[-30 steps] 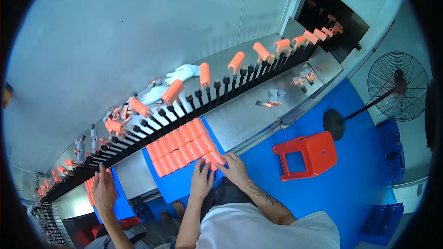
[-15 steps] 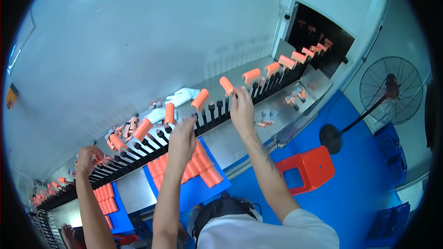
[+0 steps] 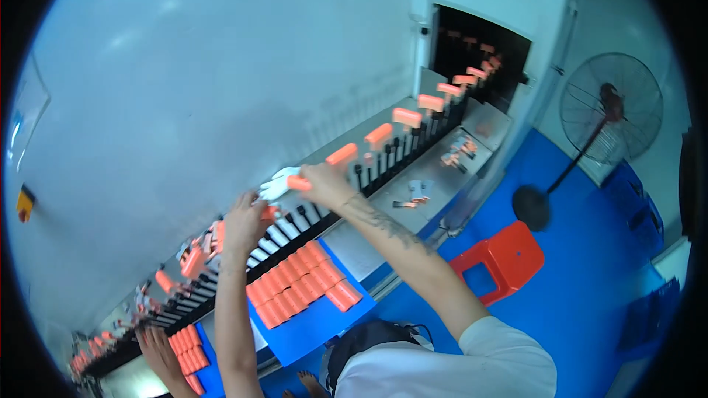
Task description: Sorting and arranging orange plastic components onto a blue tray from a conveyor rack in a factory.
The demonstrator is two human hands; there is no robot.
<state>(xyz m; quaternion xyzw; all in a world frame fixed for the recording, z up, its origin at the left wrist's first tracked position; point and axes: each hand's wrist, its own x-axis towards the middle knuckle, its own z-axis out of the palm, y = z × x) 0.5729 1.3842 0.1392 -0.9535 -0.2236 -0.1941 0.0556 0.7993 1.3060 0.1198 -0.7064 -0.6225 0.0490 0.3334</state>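
My right hand (image 3: 322,183) is closed on one end of an orange half-round plastic shell (image 3: 299,183) above a row of black upright spindles (image 3: 301,214). To its left, the fingers of my left hand (image 3: 245,222) curl in against another orange shell (image 3: 270,214), mostly hidden behind the hand. Farther right along the row, more orange shells (image 3: 341,154) sit raised on holders. A white glove (image 3: 276,185) lies just behind my hands. Orange shells (image 3: 302,280) are laid in rows on a blue sheet (image 3: 299,339) in front of my left forearm.
A co-worker's hand (image 3: 156,350) is at the line on the left. The spindle row runs into a dark opening (image 3: 472,44) at the far right. Small loose parts (image 3: 461,151) lie on the metal ledge. A red stool (image 3: 509,262) and a standing fan (image 3: 612,110) are at right.
Both my hands have moved left along the row. My right hand has left one shell and is now on another. The view has shifted too.
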